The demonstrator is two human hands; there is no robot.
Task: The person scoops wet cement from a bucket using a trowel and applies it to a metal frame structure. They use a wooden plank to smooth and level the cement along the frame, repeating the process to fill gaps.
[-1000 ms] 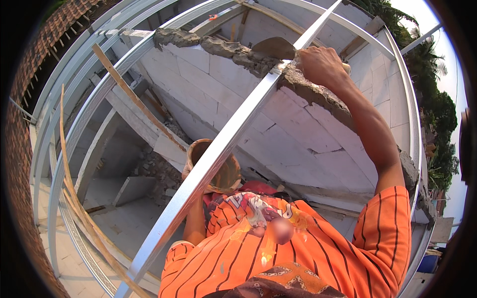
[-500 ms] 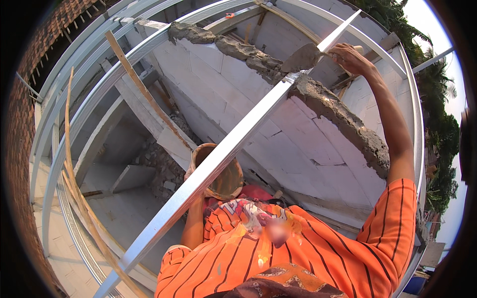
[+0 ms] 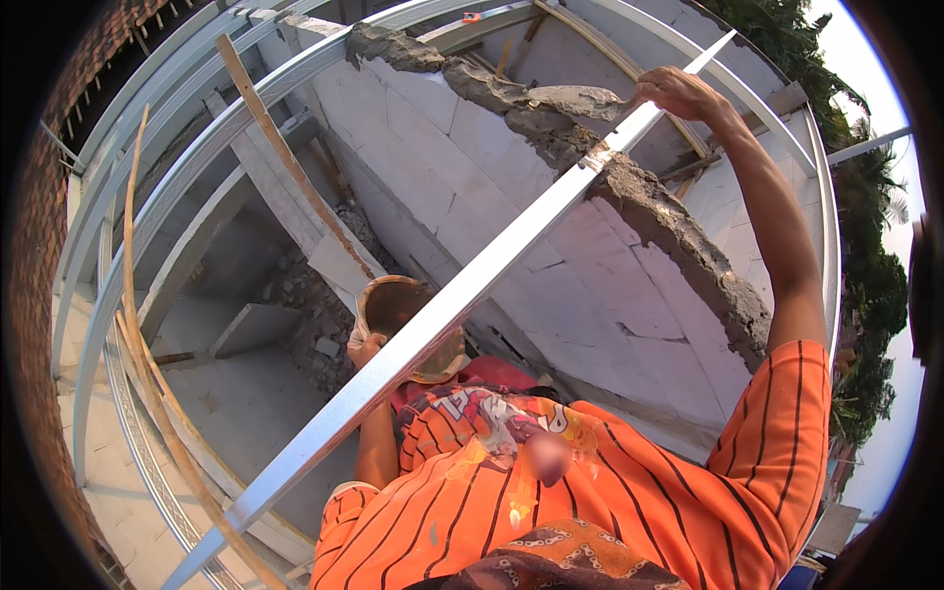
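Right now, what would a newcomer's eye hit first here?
Likely the bright silver metal beam, slanting from lower left to upper right. Then the orange striped shirt across the lower middle. After that, the right hand at upper right, holding a trowel at the rough grey mortar topping the pale block wall, and the left hand, left of centre, gripping a round container.
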